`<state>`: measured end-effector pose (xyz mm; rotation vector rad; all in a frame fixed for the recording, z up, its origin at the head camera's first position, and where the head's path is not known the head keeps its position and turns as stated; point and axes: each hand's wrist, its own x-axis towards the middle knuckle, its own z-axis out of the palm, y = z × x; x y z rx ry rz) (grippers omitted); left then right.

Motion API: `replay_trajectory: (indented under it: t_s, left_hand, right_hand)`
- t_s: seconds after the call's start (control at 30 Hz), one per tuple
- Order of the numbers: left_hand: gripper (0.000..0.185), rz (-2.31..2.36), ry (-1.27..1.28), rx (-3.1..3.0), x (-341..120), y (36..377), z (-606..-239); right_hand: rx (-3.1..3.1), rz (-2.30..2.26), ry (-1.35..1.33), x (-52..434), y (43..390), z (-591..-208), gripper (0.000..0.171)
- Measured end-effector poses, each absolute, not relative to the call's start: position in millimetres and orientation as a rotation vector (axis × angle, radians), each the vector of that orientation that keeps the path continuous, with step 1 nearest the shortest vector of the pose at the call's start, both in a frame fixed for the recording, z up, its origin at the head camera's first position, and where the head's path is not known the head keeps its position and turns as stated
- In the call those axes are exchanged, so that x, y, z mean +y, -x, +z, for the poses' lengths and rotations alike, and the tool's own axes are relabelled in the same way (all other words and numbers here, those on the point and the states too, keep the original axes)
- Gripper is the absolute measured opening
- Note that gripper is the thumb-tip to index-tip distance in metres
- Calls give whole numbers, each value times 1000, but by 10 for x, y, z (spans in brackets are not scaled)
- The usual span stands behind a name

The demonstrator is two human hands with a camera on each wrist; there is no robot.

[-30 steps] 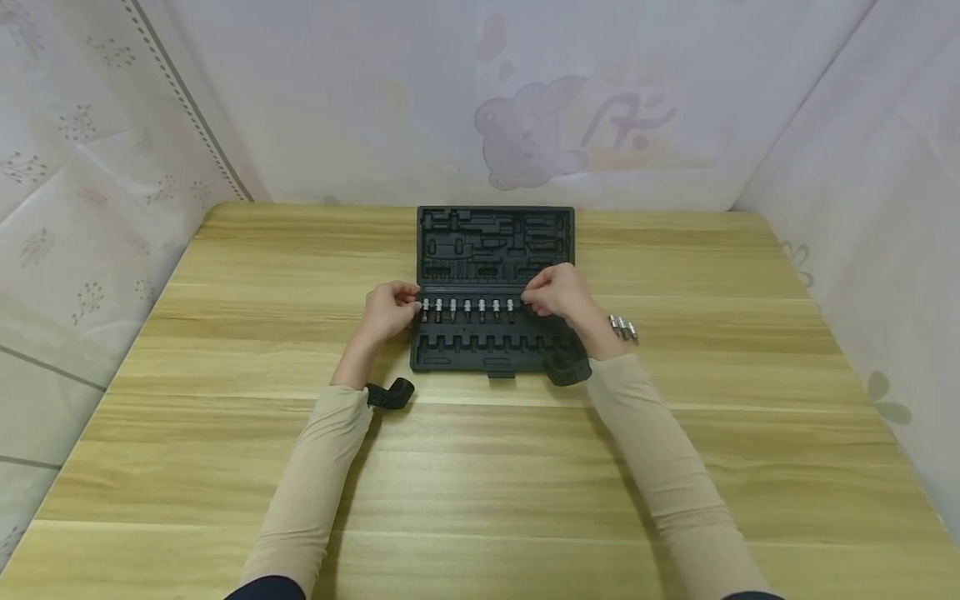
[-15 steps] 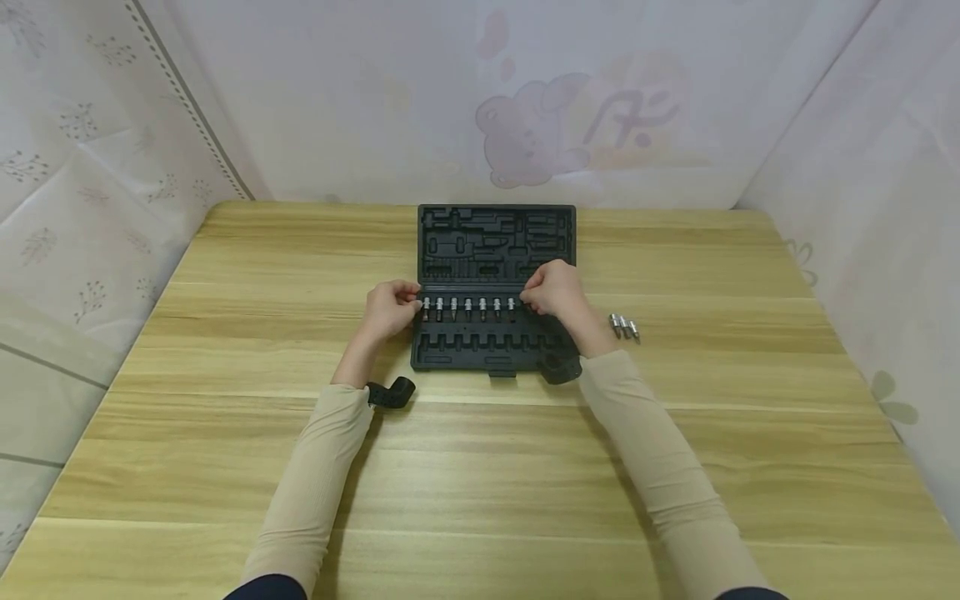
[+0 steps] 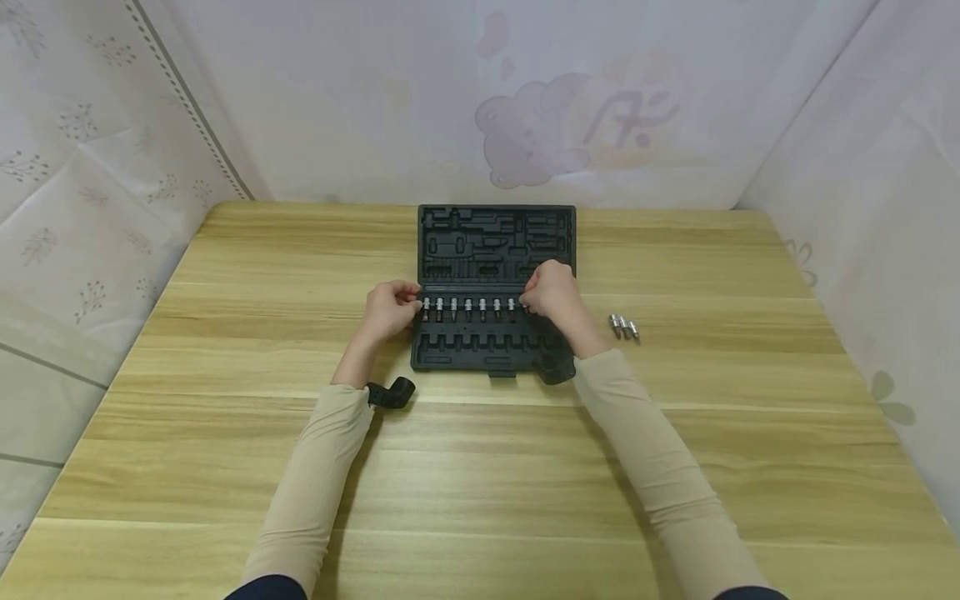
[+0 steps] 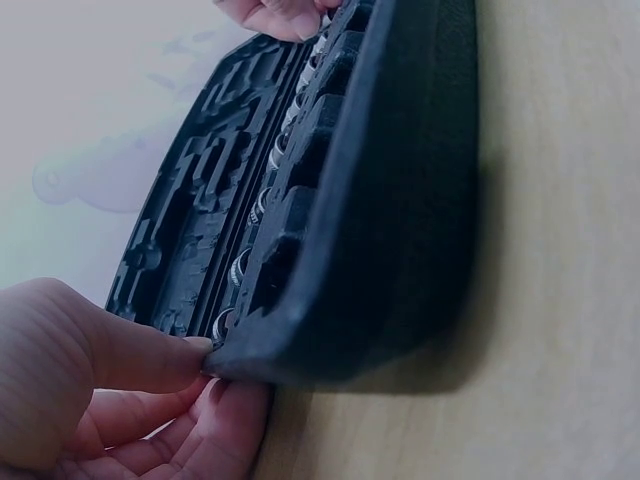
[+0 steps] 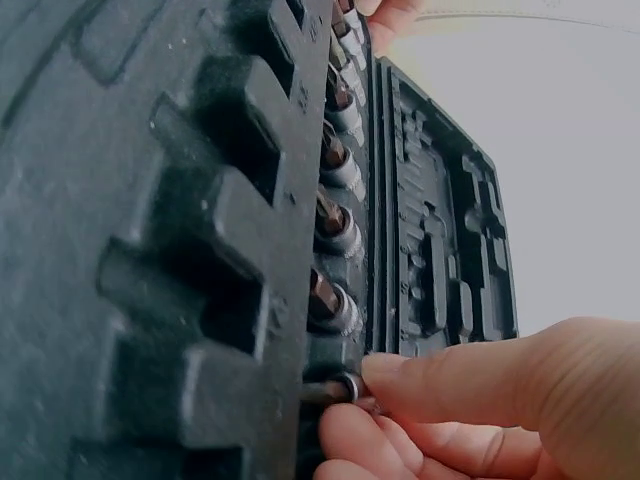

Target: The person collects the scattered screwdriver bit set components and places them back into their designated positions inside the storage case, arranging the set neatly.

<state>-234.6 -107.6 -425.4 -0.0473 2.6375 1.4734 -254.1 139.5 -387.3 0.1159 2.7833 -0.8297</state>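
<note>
Hands work at an open black tool case (image 3: 495,287) lying mid-table (image 3: 225,467): the left hand (image 3: 387,310) pinches the case's left edge, while the right hand (image 3: 551,292) pinches a bit socket (image 5: 345,385) at the row's right end. Three loose sockets (image 3: 624,326) lie well right.

Head view looked down from above; both wrist views sat close, low at opposite ends of the shared tool case (image 3: 495,287).
</note>
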Motion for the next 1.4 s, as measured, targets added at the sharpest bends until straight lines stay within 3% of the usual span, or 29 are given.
replay_trajectory:
  t_s: [0.57,0.87,1.2,1.4]
  left_hand:
    - [25,1473,57,2637,-1073,2348,-4264]
    - [26,1465,52,2651,-1071,2333,-4242]
    - [26,1468,58,2643,-1071,2339,-4242]
    - [26,1475,44,2643,-1073,2347,-4255]
  right_hand:
    - [2534,-920,-223,1483,2682,-3860,11]
    - [2348,-810,-313,1607,2848,-3854,42]
    - [2275,-506,-253,1562,3022,-3712,46]
    - [2353,-403,-265,1481,3036,-3638,59]
